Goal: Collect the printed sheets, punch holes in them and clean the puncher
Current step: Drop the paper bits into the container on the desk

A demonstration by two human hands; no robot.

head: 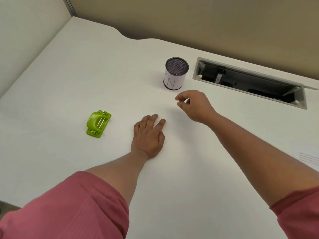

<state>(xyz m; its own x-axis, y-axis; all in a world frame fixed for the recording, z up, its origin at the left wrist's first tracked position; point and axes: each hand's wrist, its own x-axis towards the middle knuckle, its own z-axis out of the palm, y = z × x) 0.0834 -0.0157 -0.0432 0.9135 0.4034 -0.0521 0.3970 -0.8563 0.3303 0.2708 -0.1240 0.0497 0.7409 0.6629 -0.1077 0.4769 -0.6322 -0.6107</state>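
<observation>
A white desk (86, 66) fills the frame; beige partition walls (224, 19) stand behind, with an open cable tray (250, 81) at upper right.

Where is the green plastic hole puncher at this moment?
In the head view, the green plastic hole puncher sits on the white desk, untouched, left of the flat left hand and well left of the mesh cup.

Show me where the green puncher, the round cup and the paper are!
green puncher (98, 124), head view, on its curved top handle.
round cup (174, 81), head view, on its white label.
paper (309, 157), head view, on its printed part at the right edge.
</observation>
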